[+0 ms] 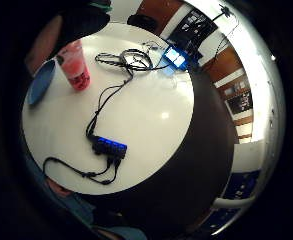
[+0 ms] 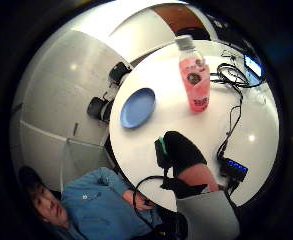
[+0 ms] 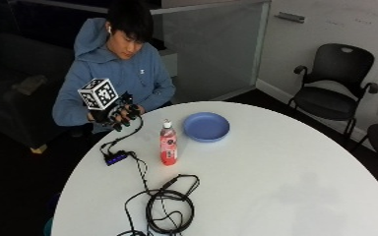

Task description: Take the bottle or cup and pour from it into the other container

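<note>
Standing upright on the round white table, the clear plastic bottle of pink drink with a white cap sits just beside the shallow blue plate, which lies on the side away from the black USB hub. The black-gloved right hand hangs above the table edge near the hub, well apart from the bottle, fingers loosely curled and holding nothing. Nearly full, the bottle is probably fairly heavy, smooth and a little squeezable; its labelled middle looks the best place to grasp. Only the outside view shows the hand's fingers; the thumb-side palm view shows the cap on.
</note>
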A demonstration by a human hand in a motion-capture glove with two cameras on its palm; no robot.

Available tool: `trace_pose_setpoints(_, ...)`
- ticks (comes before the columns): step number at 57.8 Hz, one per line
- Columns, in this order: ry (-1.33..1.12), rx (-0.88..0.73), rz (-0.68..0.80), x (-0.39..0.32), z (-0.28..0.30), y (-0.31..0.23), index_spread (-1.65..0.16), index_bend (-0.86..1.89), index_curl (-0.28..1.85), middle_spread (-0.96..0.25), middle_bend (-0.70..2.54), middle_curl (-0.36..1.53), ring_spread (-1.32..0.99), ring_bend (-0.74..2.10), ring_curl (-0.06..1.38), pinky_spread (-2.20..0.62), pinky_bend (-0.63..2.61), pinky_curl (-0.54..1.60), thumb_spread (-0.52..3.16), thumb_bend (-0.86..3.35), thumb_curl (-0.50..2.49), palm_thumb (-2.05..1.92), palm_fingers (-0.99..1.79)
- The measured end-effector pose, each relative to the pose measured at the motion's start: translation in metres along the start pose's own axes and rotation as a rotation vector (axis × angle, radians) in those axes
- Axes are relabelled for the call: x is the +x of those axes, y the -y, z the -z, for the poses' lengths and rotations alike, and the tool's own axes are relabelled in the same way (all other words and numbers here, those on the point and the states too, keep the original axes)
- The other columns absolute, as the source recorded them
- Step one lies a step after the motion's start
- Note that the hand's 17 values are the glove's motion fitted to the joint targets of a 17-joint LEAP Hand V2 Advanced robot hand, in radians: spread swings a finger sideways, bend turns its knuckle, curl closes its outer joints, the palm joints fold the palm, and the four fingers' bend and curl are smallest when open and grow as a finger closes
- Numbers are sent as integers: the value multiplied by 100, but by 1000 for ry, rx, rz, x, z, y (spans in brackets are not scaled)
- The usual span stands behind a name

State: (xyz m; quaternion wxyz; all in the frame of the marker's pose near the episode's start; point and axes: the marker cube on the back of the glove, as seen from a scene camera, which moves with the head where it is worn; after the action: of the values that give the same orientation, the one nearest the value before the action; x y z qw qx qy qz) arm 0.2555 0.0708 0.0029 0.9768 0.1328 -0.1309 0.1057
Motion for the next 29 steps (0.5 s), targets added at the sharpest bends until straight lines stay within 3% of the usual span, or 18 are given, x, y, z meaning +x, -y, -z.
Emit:
trace_pose_setpoints(14,140,-15,-24,54,-19,23,-36,12,21,-1,20,30,6,43,30,19,72,30,98,-4,35,53,14)
trace_pose_setpoints(29,313,12,-37,65,-42,53,-35,12,21,0,20,31,6,45,30,20,72,30,95,-3,34,50,12)
